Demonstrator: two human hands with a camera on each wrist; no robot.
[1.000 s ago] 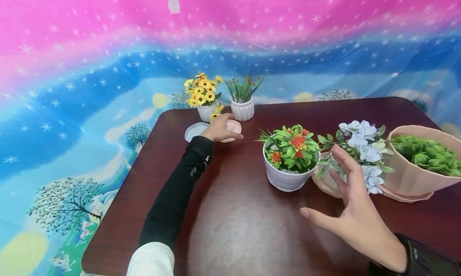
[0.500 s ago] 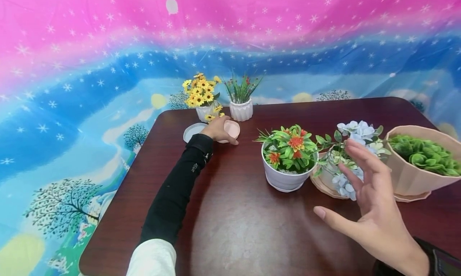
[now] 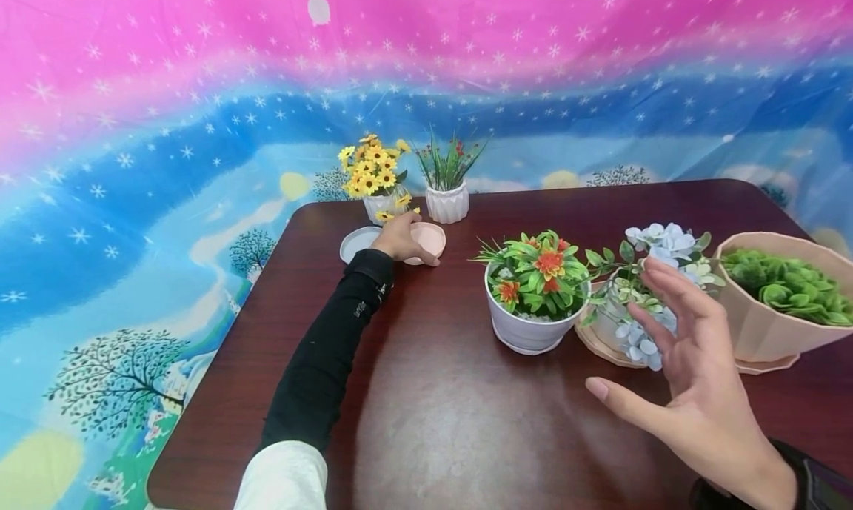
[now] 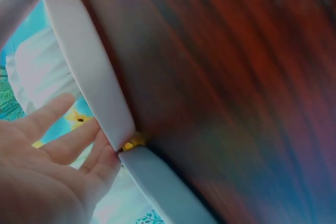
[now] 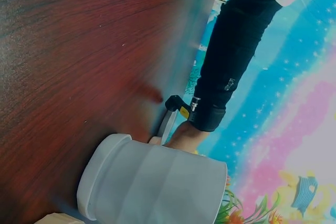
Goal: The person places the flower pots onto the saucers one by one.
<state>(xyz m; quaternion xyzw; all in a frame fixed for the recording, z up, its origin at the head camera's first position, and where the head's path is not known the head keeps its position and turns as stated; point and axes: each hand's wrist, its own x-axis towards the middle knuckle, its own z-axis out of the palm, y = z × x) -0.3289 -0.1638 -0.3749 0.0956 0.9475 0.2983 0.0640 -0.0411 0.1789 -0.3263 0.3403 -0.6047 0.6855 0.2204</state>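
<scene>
My left hand reaches to the far left of the table and holds a small pale pink plant saucer by its rim. In the left wrist view the thumb lies at one end of the saucer's edge and the fingertips at the other. A pale grey-blue saucer sits beside it, partly behind the hand. My right hand hovers with spread fingers and thumb, holding nothing, in front of a pot of pale blue flowers. Left of it stands a white pot with orange flowers, on a saucer.
Yellow flowers in a white pot and a grassy plant in a white ribbed pot stand at the table's back edge. A large beige pot with green leaves is at the right. Behind the dark table hangs a printed cloth.
My right hand has drawn back a little to the right, away from the blue flowers. The left hand has shifted slightly on the pink saucer, which stays in about the same place.
</scene>
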